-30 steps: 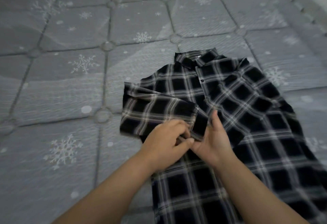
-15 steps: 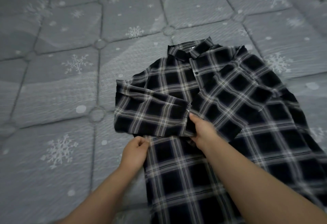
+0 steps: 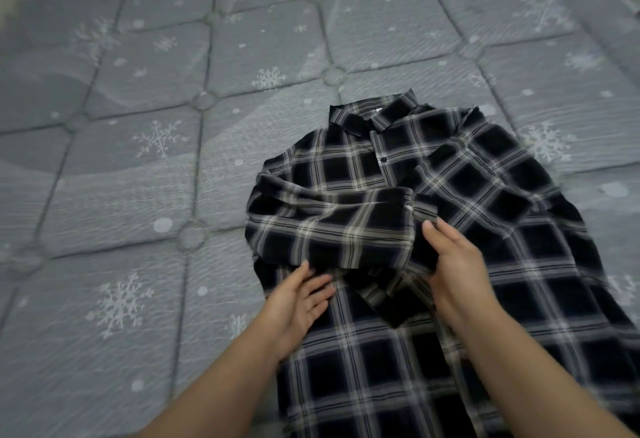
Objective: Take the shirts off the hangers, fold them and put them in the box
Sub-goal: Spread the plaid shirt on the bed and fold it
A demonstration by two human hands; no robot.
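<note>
Head view showed the black-and-white plaid shirt (image 3: pixel 450 202) lying collar-up on the grey snowflake-quilted mattress (image 3: pixel 138 178), its sleeve folded across the chest. Since half a second earlier, the left hand (image 3: pixel 298 306) had uncurled and moved onto the shirt below the sleeve, fingers spread flat. The right hand (image 3: pixel 453 264) rested at the cuff, fingers relaxed, gripping nothing.

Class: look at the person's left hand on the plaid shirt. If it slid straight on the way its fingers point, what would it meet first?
The left hand points up and right; it would likely meet the folded sleeve lying across the plaid shirt first.
</note>
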